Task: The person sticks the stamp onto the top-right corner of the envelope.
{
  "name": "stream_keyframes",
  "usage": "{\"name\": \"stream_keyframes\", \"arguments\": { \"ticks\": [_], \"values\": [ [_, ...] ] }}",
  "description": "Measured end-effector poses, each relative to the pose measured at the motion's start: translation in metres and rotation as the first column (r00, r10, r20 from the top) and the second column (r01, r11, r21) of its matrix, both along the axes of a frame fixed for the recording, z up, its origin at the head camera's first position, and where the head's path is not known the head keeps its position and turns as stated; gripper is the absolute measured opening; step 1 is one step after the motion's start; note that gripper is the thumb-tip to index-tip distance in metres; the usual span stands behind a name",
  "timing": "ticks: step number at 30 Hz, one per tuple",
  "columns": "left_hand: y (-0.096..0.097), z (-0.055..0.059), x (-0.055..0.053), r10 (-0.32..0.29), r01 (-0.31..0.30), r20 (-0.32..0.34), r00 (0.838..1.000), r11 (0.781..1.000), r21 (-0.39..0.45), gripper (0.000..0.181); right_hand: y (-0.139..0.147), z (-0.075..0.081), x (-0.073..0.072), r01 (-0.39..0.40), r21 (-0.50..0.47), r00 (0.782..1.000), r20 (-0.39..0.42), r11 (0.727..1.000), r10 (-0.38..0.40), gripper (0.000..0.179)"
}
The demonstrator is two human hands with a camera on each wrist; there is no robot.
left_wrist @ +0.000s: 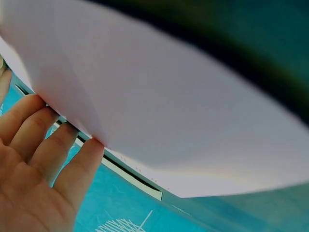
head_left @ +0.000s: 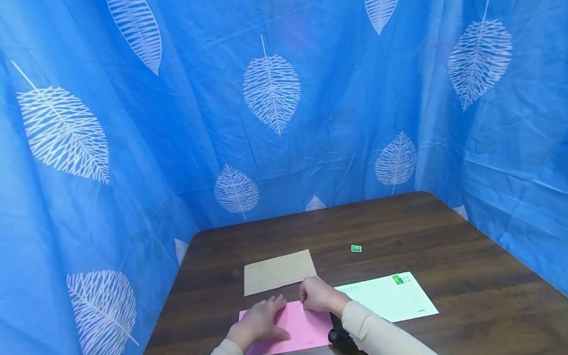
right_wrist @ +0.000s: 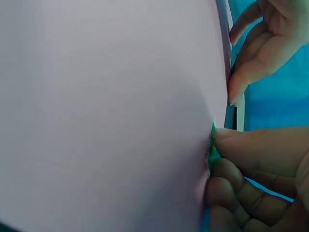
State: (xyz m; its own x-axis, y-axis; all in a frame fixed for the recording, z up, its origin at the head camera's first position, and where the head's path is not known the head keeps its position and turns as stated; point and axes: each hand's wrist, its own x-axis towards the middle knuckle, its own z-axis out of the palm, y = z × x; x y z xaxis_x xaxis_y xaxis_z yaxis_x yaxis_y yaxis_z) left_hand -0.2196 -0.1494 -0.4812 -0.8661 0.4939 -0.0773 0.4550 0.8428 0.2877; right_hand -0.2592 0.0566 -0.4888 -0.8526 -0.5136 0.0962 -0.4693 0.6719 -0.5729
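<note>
A pink envelope (head_left: 306, 326) lies flat on the table in front of me. My left hand (head_left: 261, 320) rests on its left part with the fingers spread, fingertips touching the paper in the left wrist view. At the envelope's upper edge, my right hand (head_left: 318, 295) pinches a small green stamp (right_wrist: 213, 152) between thumb and curled fingers. In the right wrist view the stamp is edge-on, right against the envelope's surface, and the fingers cover part of it.
A brown envelope (head_left: 279, 273) lies beyond the pink one. To the right is a white envelope (head_left: 377, 300) bearing a green stamp (head_left: 397, 279), partly under my right forearm. Another green stamp (head_left: 356, 249) lies farther back. Blue leaf-patterned curtains (head_left: 275, 148) surround the wooden table (head_left: 470, 276).
</note>
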Motion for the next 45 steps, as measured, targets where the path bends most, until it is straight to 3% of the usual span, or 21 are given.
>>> {"name": "stream_keyframes", "arguments": {
  "ticks": [7,14,29,36,45],
  "values": [
    [-0.001,0.0,0.002,0.001,-0.001,0.013,1.0,1.0,0.009,0.08,-0.003,0.003,0.001,0.008,0.052,1.0,-0.006,0.999,-0.008,0.016],
    [-0.002,0.0,0.0,0.013,-0.013,0.025,1.0,1.0,0.002,0.081,-0.002,-0.001,-0.003,0.003,0.041,1.0,-0.015,0.999,-0.003,0.016],
    [0.0,-0.005,0.002,0.014,-0.013,0.022,1.0,0.999,-0.032,0.077,0.007,-0.005,-0.007,0.001,-0.051,0.994,0.11,0.999,0.004,0.015],
    [-0.001,-0.003,0.005,0.027,-0.026,0.024,0.999,0.999,-0.022,0.075,0.004,-0.004,-0.003,-0.03,-0.123,0.997,0.06,0.992,0.038,0.017],
    [-0.002,0.001,0.004,0.021,-0.021,0.022,1.0,1.0,-0.003,0.075,0.004,-0.006,-0.001,-0.089,-0.045,0.994,-0.063,0.995,0.086,0.018]
  ]
}}
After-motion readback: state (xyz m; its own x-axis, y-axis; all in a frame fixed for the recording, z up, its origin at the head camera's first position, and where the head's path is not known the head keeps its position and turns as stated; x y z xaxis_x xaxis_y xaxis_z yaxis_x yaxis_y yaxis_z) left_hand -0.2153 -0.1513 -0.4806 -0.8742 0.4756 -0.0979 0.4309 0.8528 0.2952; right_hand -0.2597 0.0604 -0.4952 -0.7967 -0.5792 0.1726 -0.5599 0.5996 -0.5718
